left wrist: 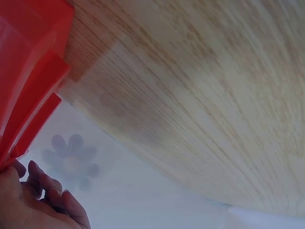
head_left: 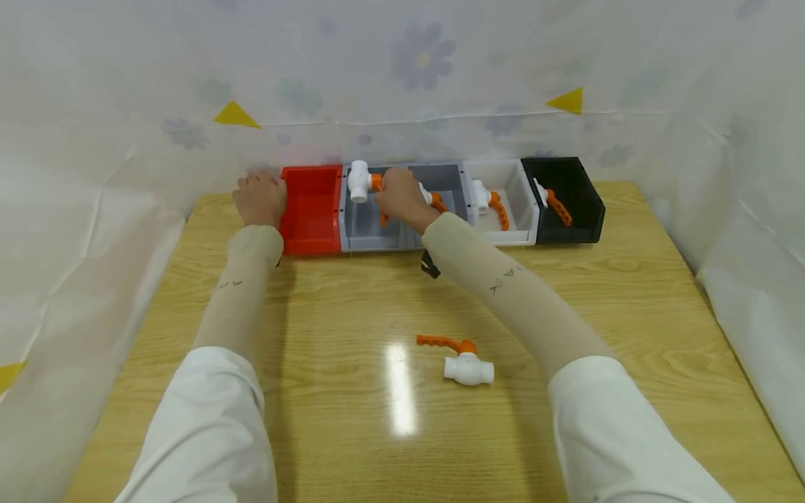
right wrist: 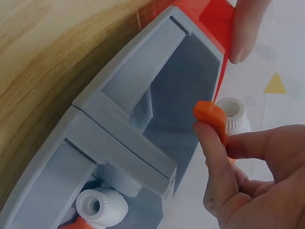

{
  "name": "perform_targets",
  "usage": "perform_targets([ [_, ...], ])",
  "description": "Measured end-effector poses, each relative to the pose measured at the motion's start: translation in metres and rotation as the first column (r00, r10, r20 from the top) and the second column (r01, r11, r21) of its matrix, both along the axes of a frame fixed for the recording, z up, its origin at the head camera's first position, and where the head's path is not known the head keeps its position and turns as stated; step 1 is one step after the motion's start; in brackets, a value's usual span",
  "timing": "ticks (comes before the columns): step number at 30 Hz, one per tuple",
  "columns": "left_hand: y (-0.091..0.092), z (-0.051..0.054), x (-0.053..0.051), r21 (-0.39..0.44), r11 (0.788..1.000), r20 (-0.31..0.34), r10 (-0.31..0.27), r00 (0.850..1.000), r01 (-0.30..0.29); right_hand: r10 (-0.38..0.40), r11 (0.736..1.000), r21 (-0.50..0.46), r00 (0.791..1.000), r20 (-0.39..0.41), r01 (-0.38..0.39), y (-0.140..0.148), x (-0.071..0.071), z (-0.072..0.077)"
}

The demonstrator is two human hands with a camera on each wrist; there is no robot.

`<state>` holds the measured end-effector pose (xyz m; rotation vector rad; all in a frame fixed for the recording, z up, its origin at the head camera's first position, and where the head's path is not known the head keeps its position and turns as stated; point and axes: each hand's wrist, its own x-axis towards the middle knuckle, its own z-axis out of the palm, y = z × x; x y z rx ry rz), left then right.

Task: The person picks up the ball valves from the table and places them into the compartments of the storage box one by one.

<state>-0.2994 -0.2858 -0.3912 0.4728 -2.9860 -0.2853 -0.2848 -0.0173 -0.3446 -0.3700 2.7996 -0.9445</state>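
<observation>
My right hand [head_left: 404,196] pinches the orange handle [right wrist: 211,114] of a white valve [head_left: 360,181] between thumb and fingers, holding it above the left grey bin [head_left: 372,243]. In the right wrist view that bin shows no valve inside. My left hand [head_left: 260,200] touches the outer left side of the red bin [head_left: 311,246]; in the left wrist view its thumb lies against the red edge, the fingers loosely bent. Another valve [right wrist: 102,207] lies in the right grey bin [head_left: 451,175], partly hidden by my right hand in the head view.
A white bin [head_left: 511,236] and a black bin [head_left: 569,236] continue the row to the right, each with an orange-handled valve. Nearer on the wooden table [head_left: 339,412] lies one more valve [head_left: 468,370]. A patterned sheet [head_left: 377,70] hangs behind the bins.
</observation>
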Motion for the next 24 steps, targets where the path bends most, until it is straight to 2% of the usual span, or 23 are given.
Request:
perform_targets([
  [4, 0.0, -0.002, -0.001, -0.006, 1.0, -0.012, -0.003, 1.0, 0.003, 0.014, 1.0, 0.023, 1.0, -0.005, -0.014, -0.005, -0.003, -0.005],
  [8, -0.001, -0.003, 0.0, -0.008, 1.0, -0.006, -0.009, 1.0, 0.009, 0.03, 0.998, 0.056, 0.998, -0.053, -0.027, -0.008, -0.004, -0.01],
  [17, 0.002, 0.003, 0.002, -0.016, 1.0, -0.025, -0.004, 1.0, 0.003, 0.065, 0.986, 0.162, 0.991, -0.117, -0.046, -0.016, -0.01, -0.019],
  [24, 0.001, 0.002, 0.002, -0.034, 0.999, -0.045, -0.002, 0.999, 0.0, 0.072, 0.976, 0.214, 0.992, -0.101, -0.049, -0.03, -0.012, -0.032],
])
